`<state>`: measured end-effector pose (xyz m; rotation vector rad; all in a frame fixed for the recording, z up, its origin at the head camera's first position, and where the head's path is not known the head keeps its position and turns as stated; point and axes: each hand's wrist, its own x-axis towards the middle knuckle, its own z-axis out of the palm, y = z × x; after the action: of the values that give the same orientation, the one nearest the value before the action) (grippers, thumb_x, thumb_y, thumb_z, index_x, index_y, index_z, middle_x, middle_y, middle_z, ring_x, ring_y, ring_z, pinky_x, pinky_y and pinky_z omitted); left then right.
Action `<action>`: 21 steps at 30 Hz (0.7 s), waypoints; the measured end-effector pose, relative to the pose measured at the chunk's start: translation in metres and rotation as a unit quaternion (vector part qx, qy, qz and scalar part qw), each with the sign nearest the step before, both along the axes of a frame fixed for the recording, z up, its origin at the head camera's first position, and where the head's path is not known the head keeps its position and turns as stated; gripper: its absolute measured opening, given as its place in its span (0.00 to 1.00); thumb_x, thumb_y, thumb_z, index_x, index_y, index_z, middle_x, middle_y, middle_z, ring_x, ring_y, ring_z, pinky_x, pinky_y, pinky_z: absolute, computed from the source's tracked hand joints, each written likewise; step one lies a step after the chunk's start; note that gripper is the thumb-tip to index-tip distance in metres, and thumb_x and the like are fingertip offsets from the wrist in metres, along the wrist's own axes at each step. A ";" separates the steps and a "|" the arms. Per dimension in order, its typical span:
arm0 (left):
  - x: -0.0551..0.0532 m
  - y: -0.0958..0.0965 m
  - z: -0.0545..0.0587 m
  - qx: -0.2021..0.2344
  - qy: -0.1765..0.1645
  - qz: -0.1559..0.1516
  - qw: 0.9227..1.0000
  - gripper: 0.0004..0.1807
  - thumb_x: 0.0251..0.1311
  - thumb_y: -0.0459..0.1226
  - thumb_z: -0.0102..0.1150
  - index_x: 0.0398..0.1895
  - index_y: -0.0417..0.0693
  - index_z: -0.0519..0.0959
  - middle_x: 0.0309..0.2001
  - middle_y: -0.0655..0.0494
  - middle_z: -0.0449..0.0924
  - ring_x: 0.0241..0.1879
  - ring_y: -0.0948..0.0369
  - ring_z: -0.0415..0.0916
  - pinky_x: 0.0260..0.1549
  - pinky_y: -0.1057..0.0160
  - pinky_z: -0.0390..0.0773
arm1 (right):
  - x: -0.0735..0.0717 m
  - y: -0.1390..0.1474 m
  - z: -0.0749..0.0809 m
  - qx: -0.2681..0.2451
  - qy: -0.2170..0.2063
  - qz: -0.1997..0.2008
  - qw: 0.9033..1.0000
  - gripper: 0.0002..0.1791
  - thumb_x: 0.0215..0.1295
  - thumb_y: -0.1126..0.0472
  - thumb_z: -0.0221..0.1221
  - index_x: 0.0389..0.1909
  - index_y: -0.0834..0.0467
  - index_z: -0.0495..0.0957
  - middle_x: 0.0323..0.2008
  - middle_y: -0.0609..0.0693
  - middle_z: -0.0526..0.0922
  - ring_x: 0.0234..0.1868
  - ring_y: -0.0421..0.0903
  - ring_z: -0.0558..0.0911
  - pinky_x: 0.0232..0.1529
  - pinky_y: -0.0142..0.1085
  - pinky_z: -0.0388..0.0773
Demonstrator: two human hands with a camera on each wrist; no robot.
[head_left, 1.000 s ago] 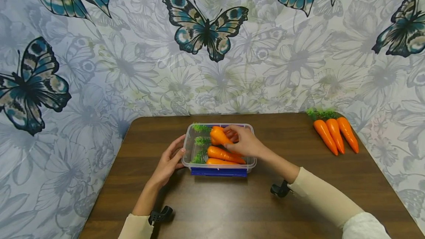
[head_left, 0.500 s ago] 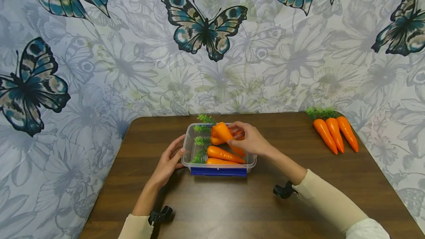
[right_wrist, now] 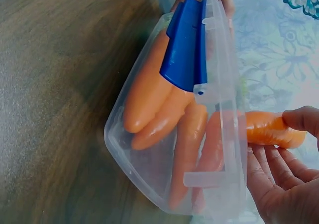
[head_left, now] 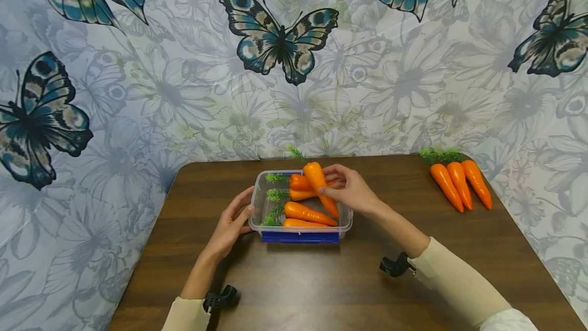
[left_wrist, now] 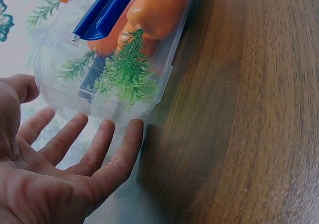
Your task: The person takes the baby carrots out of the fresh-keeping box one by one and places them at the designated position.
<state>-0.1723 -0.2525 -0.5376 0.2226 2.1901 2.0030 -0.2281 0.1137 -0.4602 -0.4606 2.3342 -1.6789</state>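
A clear plastic box (head_left: 256, 203) with blue clips stands on the table, with several orange carrots (head_left: 309, 213) lying in it, green tops to the left. My right hand (head_left: 352, 192) pinches one carrot (head_left: 316, 176) between thumb and fingers over the box's back right part. That carrot is tilted, its leafy top up past the back rim and its tip down inside. At the box's left end, my left hand (head_left: 231, 221) rests spread fingertips against the outer wall. The left wrist view shows these fingers (left_wrist: 97, 147) loosely extended, with the thumb beside the rim.
Three more carrots (head_left: 460, 185) with green tops lie side by side at the table's back right. The brown wooden table (head_left: 285, 285) ends at a wall covering (head_left: 193, 91) printed with butterflies and flowers. A blue clip (head_left: 300, 237) hangs down on the box's front.
My right hand has raised the carrot's leafy end up and to the right, turning it from lying toward steeper. The left hand stays at the box's left end.
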 end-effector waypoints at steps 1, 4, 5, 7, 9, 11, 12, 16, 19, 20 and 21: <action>0.000 0.000 0.000 0.000 0.000 0.000 1.000 0.32 0.86 0.44 0.49 0.87 0.63 0.57 0.80 0.39 0.64 0.76 0.32 0.67 0.49 0.53 0.90 | 0.000 0.001 0.000 -0.006 -0.004 -0.003 1.000 0.27 0.70 0.60 0.71 0.68 0.58 0.76 0.58 0.60 0.85 0.52 0.52 0.87 0.51 0.33 0.86; 0.000 0.000 0.000 0.000 0.001 -0.001 1.000 0.32 0.86 0.44 0.49 0.87 0.62 0.57 0.80 0.39 0.64 0.76 0.32 0.67 0.49 0.53 0.90 | 0.000 0.006 0.001 -0.030 -0.015 -0.010 0.999 0.28 0.70 0.62 0.70 0.69 0.60 0.75 0.58 0.63 0.85 0.51 0.50 0.88 0.48 0.33 0.86; 0.000 0.000 0.000 -0.001 0.001 -0.001 1.000 0.32 0.86 0.44 0.49 0.87 0.62 0.57 0.80 0.39 0.63 0.76 0.32 0.67 0.50 0.53 0.90 | 0.000 0.008 0.001 -0.038 -0.019 -0.012 0.999 0.28 0.71 0.62 0.70 0.69 0.60 0.75 0.58 0.63 0.84 0.50 0.49 0.88 0.48 0.33 0.87; 0.000 0.000 0.001 -0.002 0.001 -0.002 1.000 0.32 0.86 0.44 0.49 0.87 0.62 0.57 0.80 0.39 0.64 0.76 0.32 0.67 0.50 0.53 0.90 | 0.000 0.011 0.001 -0.053 -0.028 -0.014 0.998 0.28 0.71 0.63 0.69 0.70 0.61 0.74 0.59 0.65 0.84 0.50 0.48 0.88 0.47 0.34 0.88; 0.000 0.000 0.001 -0.002 0.001 -0.001 1.000 0.32 0.86 0.45 0.49 0.87 0.63 0.57 0.80 0.39 0.64 0.76 0.33 0.68 0.50 0.53 0.90 | 0.000 0.015 0.001 -0.065 -0.039 -0.018 0.997 0.29 0.72 0.62 0.69 0.70 0.61 0.74 0.60 0.66 0.83 0.49 0.46 0.88 0.46 0.35 0.89; 0.000 0.001 0.001 -0.003 -0.001 0.000 1.000 0.32 0.86 0.45 0.50 0.87 0.63 0.58 0.79 0.40 0.65 0.76 0.33 0.67 0.50 0.53 0.89 | 0.000 0.018 0.001 -0.070 -0.048 -0.021 0.996 0.29 0.72 0.62 0.69 0.71 0.60 0.73 0.60 0.67 0.82 0.49 0.46 0.89 0.46 0.37 0.90; 0.000 0.001 0.001 -0.004 -0.002 0.001 1.000 0.31 0.86 0.46 0.50 0.87 0.64 0.58 0.79 0.40 0.65 0.76 0.34 0.67 0.50 0.53 0.89 | 0.001 0.019 0.001 -0.072 -0.050 -0.023 0.996 0.29 0.73 0.62 0.69 0.71 0.60 0.73 0.61 0.67 0.82 0.49 0.46 0.89 0.45 0.38 0.90; 0.001 0.001 0.001 -0.007 -0.006 0.006 1.000 0.31 0.85 0.46 0.50 0.87 0.64 0.58 0.79 0.41 0.65 0.76 0.35 0.67 0.50 0.54 0.89 | 0.002 0.026 0.001 -0.070 -0.056 -0.033 0.995 0.29 0.73 0.61 0.68 0.71 0.60 0.73 0.62 0.67 0.82 0.48 0.44 0.89 0.45 0.40 0.91; 0.002 0.001 0.001 -0.008 -0.006 0.008 1.000 0.32 0.85 0.46 0.50 0.87 0.63 0.58 0.79 0.40 0.65 0.76 0.35 0.67 0.50 0.53 0.89 | 0.002 0.033 0.002 -0.066 -0.060 -0.046 0.995 0.29 0.73 0.60 0.68 0.71 0.59 0.73 0.61 0.65 0.83 0.47 0.43 0.89 0.45 0.40 0.90; 0.002 0.001 0.001 -0.009 -0.006 0.008 1.000 0.32 0.85 0.46 0.50 0.87 0.62 0.58 0.79 0.40 0.65 0.76 0.35 0.67 0.50 0.53 0.89 | 0.002 0.035 0.002 -0.064 -0.060 -0.051 0.995 0.29 0.73 0.59 0.68 0.71 0.59 0.73 0.60 0.64 0.83 0.47 0.42 0.89 0.45 0.40 0.90; 0.002 0.001 0.001 -0.010 -0.005 0.008 1.000 0.32 0.86 0.46 0.50 0.87 0.62 0.57 0.79 0.40 0.65 0.76 0.35 0.67 0.50 0.53 0.89 | 0.002 0.037 0.002 -0.063 -0.061 -0.055 0.995 0.29 0.73 0.59 0.68 0.71 0.59 0.73 0.60 0.63 0.83 0.46 0.42 0.89 0.46 0.40 0.89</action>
<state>-0.1705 -0.2511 -0.5362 0.1937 2.2104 1.9857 -0.2263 0.1511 -0.4581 -0.2465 2.2126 -1.8551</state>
